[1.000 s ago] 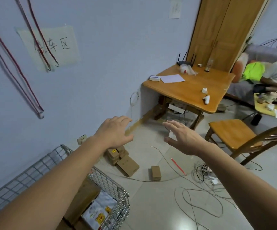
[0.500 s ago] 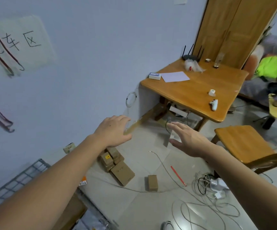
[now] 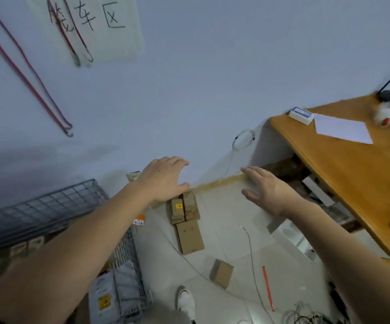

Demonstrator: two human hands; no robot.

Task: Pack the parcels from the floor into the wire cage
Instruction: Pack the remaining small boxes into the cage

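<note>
The view has been swung leftward; both hands, left hand and right hand, are held spread, empty. The wire cage at lower left is partly filled (contents blurred); four parcels remain on the floor at centre.

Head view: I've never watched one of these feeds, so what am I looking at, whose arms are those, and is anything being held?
There is no robot here. The single picture comes from a wide-angle camera worn on a person's head, looking forward and down, so the arms belong to the wearer. The left hand and right hand are both stretched out with straight fingers and hold nothing. On the tiled floor below them lie brown cardboard parcels: two small boxes side by side near the wall, a larger flat box just in front of them, and a small box apart, closer to the camera. The wire cage stands at the left with packages already inside. A wooden table is on the right, and loose cables cross the floor.
</note>
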